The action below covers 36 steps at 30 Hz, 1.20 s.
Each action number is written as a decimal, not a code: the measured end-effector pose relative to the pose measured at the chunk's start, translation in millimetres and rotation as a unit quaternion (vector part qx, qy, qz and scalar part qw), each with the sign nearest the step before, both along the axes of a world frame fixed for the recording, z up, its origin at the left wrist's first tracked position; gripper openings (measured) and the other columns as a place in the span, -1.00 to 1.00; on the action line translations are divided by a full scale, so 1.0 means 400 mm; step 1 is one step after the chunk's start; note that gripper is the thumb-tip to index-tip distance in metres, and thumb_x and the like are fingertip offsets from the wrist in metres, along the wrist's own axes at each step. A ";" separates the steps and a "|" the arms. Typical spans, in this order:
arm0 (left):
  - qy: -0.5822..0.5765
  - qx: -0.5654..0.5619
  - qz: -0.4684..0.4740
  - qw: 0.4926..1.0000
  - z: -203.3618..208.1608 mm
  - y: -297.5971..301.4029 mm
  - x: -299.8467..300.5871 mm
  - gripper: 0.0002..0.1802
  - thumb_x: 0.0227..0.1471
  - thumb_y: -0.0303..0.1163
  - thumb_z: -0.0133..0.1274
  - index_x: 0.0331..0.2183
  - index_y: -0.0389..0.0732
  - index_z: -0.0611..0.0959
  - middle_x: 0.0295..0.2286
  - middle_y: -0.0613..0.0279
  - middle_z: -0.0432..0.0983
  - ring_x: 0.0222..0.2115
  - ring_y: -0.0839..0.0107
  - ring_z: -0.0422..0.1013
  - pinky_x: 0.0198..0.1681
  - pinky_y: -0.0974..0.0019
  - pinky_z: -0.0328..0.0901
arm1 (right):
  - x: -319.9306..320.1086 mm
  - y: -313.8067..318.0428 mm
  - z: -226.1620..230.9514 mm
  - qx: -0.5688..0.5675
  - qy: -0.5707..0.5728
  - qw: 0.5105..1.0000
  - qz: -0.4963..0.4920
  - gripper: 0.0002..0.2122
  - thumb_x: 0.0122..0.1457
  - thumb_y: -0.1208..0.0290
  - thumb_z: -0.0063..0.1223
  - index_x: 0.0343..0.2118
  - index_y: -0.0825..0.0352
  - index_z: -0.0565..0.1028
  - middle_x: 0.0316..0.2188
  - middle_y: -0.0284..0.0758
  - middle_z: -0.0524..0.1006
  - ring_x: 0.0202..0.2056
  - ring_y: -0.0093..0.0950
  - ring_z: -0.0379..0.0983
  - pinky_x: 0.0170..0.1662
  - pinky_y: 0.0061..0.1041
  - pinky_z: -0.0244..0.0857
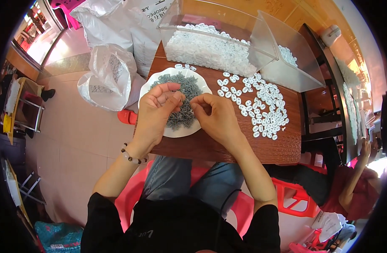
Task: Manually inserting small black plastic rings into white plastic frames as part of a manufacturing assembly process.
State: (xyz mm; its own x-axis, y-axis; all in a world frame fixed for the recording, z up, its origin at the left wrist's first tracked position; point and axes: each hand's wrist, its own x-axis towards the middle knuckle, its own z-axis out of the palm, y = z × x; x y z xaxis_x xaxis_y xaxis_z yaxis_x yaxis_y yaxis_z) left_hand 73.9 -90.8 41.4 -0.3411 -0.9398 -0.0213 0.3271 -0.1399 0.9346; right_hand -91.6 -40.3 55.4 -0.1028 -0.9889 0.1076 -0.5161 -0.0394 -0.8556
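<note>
Both hands hover close together over a white scalloped plate (181,133) heaped with small grey plastic-looking pieces (181,119). My left hand (156,110), a beaded bracelet on its wrist, has its fingers curled and the thumb brought against them. Facing it, my right hand (219,120) is closed with thumb and forefinger pinched, its tips a short gap from the left ones. Whatever lies in either pinch is too small or hidden to name. Right of the plate, many white oval pieces with two dark holes each (267,101) lie loose on the brown table (227,147).
At the table's back stands a clear bin (261,52) full of white pieces, beside a second translucent bin (294,76). An opened white sack (117,90) and a red slipper (127,117) are on the floor at left. Another person (349,189) sits at right by a dark table.
</note>
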 end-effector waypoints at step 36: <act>-0.171 -0.410 -0.056 0.894 0.012 0.036 -0.015 -0.93 -0.01 -0.59 0.11 -0.42 -0.30 0.53 -0.53 0.17 0.43 -0.55 0.30 0.39 -0.49 0.36 0.27 | -0.026 0.072 0.030 0.003 -0.311 0.950 0.034 -0.91 0.10 0.56 0.15 -0.35 0.47 0.55 -0.45 -0.34 0.59 -0.41 -0.67 0.46 -0.31 -0.68 0.34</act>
State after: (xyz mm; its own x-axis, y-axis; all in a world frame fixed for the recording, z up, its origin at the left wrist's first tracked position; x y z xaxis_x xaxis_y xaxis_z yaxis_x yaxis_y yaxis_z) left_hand 67.8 -76.5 46.4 -0.5398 -0.6474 0.5381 0.0300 0.6240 0.7809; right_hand -102.0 -11.4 67.2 -0.0810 -0.9959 0.0413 0.0919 -0.0487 -0.9946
